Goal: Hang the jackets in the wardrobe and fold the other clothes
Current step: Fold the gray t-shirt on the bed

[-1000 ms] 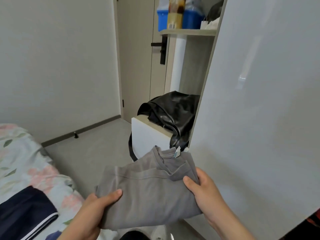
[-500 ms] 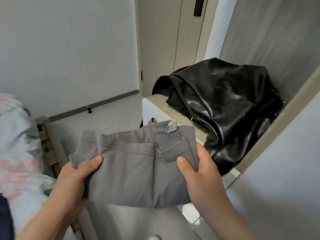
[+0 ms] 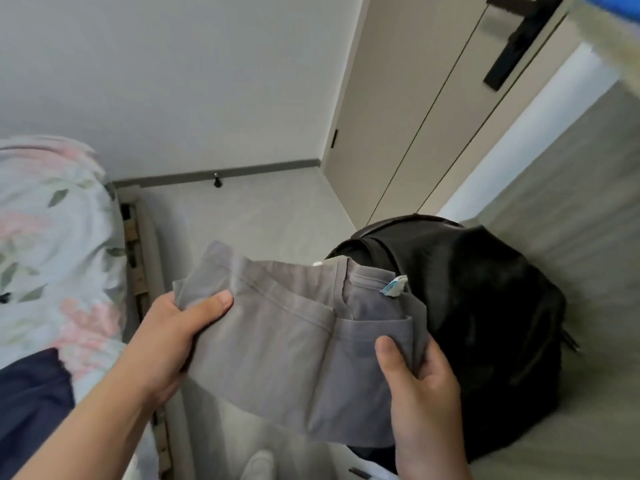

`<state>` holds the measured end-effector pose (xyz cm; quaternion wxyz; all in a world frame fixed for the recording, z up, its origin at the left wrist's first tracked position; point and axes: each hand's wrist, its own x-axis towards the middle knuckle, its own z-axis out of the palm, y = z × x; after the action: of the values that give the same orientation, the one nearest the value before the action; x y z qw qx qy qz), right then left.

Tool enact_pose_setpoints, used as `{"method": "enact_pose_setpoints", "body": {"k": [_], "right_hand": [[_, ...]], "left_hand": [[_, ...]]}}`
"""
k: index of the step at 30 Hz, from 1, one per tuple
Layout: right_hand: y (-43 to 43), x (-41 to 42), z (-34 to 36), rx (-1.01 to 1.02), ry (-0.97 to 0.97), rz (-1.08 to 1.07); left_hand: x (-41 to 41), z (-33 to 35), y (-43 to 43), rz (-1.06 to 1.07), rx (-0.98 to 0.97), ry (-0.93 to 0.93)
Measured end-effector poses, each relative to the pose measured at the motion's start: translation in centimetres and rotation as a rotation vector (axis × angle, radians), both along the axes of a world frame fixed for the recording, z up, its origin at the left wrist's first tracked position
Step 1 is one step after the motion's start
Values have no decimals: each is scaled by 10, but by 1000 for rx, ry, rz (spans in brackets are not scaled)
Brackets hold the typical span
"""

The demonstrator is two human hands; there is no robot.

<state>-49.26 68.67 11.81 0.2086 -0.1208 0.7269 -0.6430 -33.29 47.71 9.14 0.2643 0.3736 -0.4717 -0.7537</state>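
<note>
Pale grey walls point(image 3: 173, 81) and a grey floor point(image 3: 249, 216) fill the background, with a folded grey shirt point(image 3: 294, 344) held up in the middle of the view. Both hands hold the shirt in the air, and it touches no surface. The left hand point(image 3: 173, 337) grips the shirt's left edge, thumb pressed flat on top and fingers tucked underneath. The right hand point(image 3: 422, 386) pinches the shirt's right edge the same way, thumb on top of the cloth and fingers curled behind it. The shirt's collar faces up and away from the person, and a small blue and white label point(image 3: 393, 287) sticks out at its far right corner. Just right of the shirt and partly behind it, a shiny black jacket point(image 3: 485, 323) lies crumpled on a beige shelf point(image 3: 588, 427). Left of the shirt is a bed with a floral cover point(image 3: 52, 237), and a dark navy garment point(image 3: 31, 400) lies on that bed, level with the shirt's lower edge. Beyond the shirt, to the upper right, stands a beige door point(image 3: 398, 98) with a black handle point(image 3: 516, 39). Straight beyond the shirt, a small dark doorstop point(image 3: 217, 181) sits at the foot of the wall.
</note>
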Motion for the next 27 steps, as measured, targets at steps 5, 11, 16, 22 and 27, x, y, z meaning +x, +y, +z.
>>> {"method": "enact_pose_setpoints", "body": {"k": [5,11,16,22,27], "right_hand": [[6,9,90,96,-17,9],[17,15,179,140,13,-24],[24,22,221,161,58,8],[14,6,232,181,44,-28],[-15,-10,231,212,-8,-134]], "left_hand": [[18,92,2,10,77,-60],[30,186,11,0,56,-155],[40,223,12,-53,74,-172],[12,235,-9,-195,116,-140],[-34,235,-60,-348,118,-249]]}}
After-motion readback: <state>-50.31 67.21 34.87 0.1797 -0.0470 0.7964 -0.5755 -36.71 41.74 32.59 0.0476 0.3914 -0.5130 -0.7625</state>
